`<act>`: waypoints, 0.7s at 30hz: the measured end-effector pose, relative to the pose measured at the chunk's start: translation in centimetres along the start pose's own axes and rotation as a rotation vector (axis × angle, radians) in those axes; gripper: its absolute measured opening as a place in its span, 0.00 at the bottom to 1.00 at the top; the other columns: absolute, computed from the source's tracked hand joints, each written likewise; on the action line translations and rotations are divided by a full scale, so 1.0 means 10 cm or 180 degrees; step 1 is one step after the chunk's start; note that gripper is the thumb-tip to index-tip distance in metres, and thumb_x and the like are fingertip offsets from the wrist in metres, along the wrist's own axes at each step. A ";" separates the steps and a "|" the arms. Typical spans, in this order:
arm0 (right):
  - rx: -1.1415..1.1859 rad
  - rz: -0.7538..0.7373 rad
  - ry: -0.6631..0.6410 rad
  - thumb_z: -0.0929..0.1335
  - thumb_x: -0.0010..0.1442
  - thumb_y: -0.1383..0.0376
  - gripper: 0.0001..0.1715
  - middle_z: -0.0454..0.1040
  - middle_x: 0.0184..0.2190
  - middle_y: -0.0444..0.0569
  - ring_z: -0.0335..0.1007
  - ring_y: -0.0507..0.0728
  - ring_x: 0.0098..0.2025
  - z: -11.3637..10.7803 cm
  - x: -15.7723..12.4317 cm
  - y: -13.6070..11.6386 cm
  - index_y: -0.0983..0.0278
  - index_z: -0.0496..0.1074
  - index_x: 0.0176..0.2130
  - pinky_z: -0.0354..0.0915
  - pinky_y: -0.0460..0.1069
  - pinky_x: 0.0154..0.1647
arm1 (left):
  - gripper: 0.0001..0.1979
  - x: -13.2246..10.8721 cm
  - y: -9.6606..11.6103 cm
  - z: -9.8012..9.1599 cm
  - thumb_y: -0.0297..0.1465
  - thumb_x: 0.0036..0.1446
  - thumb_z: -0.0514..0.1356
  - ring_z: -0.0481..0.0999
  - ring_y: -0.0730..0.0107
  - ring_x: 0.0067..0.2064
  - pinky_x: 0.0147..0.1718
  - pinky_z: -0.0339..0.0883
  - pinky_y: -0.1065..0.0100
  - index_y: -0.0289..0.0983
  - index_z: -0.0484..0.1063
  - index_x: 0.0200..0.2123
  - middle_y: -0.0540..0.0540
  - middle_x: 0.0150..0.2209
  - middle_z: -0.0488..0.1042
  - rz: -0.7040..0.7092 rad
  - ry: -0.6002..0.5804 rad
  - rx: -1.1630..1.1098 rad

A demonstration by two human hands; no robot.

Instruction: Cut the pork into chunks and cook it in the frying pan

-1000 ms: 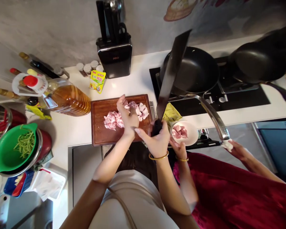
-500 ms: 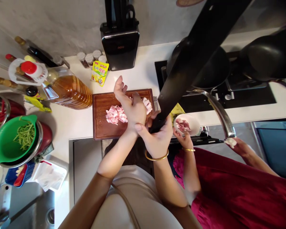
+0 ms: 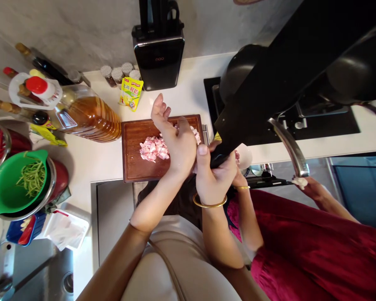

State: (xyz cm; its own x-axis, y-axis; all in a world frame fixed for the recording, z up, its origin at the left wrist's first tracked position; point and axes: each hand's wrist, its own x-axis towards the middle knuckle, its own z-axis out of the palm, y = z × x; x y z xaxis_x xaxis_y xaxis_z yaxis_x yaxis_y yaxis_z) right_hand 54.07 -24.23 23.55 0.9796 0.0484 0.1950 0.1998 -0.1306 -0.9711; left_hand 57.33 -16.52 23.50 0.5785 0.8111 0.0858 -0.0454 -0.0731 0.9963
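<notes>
My right hand (image 3: 214, 179), with a gold bangle at its wrist, is wrapped round the handle of a large black-bladed kitchen knife (image 3: 257, 104). The blade rises toward the upper right, close to the camera. Beside it, my left hand (image 3: 177, 142) is held above the cutting board (image 3: 133, 167) with fingers apart and nothing in them. Its heel is against or very near my right thumb. Diced pink meat (image 3: 153, 148) lies heaped on the wooden board, partly hidden behind my left hand.
To the right, a co-worker's hand is by a white bowl (image 3: 245, 156) of meat; the other holds a pan handle (image 3: 290, 146) with a white cloth. A knife block (image 3: 158, 62), oil jug (image 3: 90, 113) and green colander (image 3: 6, 188) stand on the counter.
The knife has swung, its blade shifting right and nearer the camera. My right hand has moved slightly right. The co-worker's bowl is now mostly hidden behind the knife and my hand.
</notes>
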 end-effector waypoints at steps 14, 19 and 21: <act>-0.0062 0.0243 0.0144 0.72 0.49 0.51 0.22 0.66 0.25 0.43 0.68 0.55 0.32 0.07 0.02 0.36 0.62 0.63 0.33 0.68 0.51 0.33 | 0.32 -0.25 -0.45 -0.02 0.20 0.54 0.51 0.55 0.65 0.65 0.62 0.53 0.58 0.44 0.49 0.60 0.43 0.62 0.55 -0.0468 -0.0002 0.0098; 0.0199 0.0530 0.0015 0.71 0.52 0.52 0.21 0.67 0.26 0.44 0.67 0.55 0.30 -0.05 -0.09 0.52 0.62 0.64 0.37 0.67 0.51 0.29 | 0.32 -0.13 -0.50 -0.02 0.18 0.54 0.49 0.56 0.68 0.64 0.63 0.52 0.58 0.45 0.50 0.60 0.44 0.61 0.56 -0.0657 0.0005 0.0083; 0.0249 0.0591 0.0012 0.72 0.51 0.52 0.21 0.66 0.25 0.43 0.66 0.54 0.28 -0.08 -0.16 0.47 0.62 0.64 0.37 0.67 0.50 0.28 | 0.32 -0.03 -0.43 0.00 0.18 0.55 0.49 0.55 0.68 0.64 0.64 0.50 0.58 0.47 0.49 0.61 0.45 0.61 0.56 -0.0508 -0.0010 0.0067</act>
State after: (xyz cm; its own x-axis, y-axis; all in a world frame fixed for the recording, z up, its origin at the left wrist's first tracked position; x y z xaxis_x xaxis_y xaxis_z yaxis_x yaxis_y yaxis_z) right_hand 53.46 -25.70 18.75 0.9996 0.0270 0.0119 0.0135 -0.0597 -0.9981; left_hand 57.34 -16.45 19.23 0.5795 0.8117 -0.0735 0.0644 0.0444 0.9969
